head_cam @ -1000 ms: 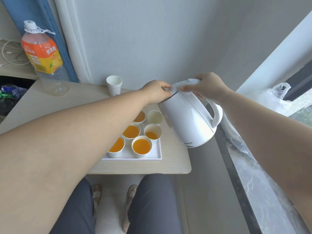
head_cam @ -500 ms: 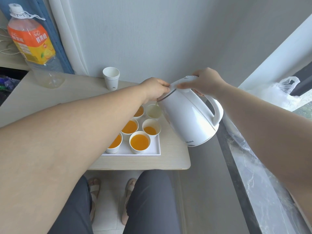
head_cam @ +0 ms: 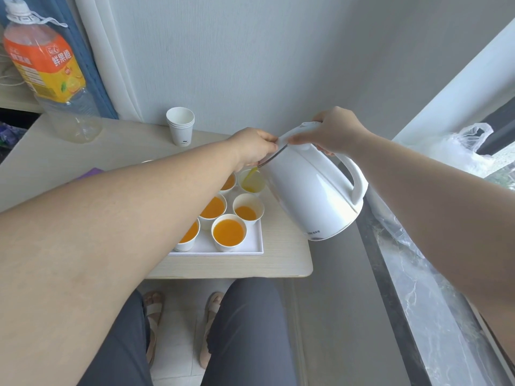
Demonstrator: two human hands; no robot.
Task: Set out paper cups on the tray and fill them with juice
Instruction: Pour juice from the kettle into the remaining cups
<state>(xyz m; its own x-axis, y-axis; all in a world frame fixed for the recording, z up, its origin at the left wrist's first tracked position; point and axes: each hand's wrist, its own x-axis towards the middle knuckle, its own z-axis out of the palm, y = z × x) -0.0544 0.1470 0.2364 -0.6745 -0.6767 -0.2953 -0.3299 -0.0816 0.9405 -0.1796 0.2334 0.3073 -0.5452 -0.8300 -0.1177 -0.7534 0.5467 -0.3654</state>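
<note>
Bright, even daylight enters from the window at the right; the plastic bag (head_cam: 457,151) there is nearly blown out; a soft sheen runs down the white kettle (head_cam: 312,196) on its window side; shadows are faint and diffuse, the darkest under the bench (head_cam: 239,264); the wide lens bows the wall and sill and swells the left forearm (head_cam: 97,246) at the near edge; focus is fair at the centre, softer at the corners.
</note>
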